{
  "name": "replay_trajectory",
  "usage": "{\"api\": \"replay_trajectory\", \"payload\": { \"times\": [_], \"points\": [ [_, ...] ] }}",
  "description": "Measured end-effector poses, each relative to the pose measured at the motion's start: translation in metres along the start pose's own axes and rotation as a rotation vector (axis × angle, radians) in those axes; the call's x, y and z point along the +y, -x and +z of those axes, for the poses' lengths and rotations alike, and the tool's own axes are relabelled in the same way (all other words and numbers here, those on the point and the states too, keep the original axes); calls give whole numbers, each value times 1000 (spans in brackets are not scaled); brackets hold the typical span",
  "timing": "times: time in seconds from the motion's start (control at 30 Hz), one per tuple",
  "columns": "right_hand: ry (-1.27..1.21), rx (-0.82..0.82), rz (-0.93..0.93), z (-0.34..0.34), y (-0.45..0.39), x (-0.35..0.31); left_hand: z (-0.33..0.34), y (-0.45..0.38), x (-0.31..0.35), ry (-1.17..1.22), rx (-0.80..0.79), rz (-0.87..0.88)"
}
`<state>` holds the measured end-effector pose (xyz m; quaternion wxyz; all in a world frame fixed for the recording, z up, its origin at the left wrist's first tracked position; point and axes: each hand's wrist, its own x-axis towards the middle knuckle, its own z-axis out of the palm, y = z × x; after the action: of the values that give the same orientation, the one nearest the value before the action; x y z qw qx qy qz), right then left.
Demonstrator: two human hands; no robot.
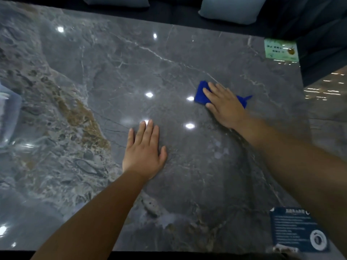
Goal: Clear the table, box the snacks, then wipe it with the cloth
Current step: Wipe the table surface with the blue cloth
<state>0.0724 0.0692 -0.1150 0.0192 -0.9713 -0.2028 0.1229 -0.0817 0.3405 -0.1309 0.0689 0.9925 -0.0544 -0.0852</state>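
A glossy grey marble table (105, 59) fills the view. My right hand (224, 105) lies flat on a blue cloth (201, 93), pressing it onto the tabletop right of centre; blue edges show past the fingertips and behind the knuckles. My left hand (145, 152) rests palm down on the bare table near the middle, fingers together and holding nothing. A clear plastic box (8, 119) stands at the far left edge, partly cut off; I cannot tell what is inside it.
A green label card (280, 50) sits at the far right corner and a dark blue printed card (298, 229) at the near right corner. Pale cushions (230, 9) lie beyond the far edge. Ceiling lights glare off the surface.
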Motion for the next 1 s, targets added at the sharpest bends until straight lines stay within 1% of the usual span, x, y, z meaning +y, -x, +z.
{"api": "replay_trajectory", "payload": {
  "times": [0.17,0.47,0.63,0.7,0.77,0.83,0.87,0.93,1.0],
  "points": [
    [29,-69,-32,21,78,-37,-1,-1,0,-11,-11,4],
    [-22,-31,-63,59,222,-115,-2,1,0,-5,-12,23],
    [-81,-48,-51,81,271,-149,-4,2,1,-31,-46,14],
    [-127,-64,-22,83,279,-156,-8,1,4,-53,-60,50],
    [-283,-43,36,78,280,-158,-13,1,15,-87,-59,173],
    [-563,0,127,70,278,-154,-17,-2,34,-79,-60,285],
    [-709,5,185,62,277,-152,-17,-4,43,-56,-65,292],
    [-999,38,344,42,273,-145,-12,-10,56,-9,-86,250],
    [-1427,103,574,21,264,-130,-5,-13,62,-11,-107,237]
  ]
}}
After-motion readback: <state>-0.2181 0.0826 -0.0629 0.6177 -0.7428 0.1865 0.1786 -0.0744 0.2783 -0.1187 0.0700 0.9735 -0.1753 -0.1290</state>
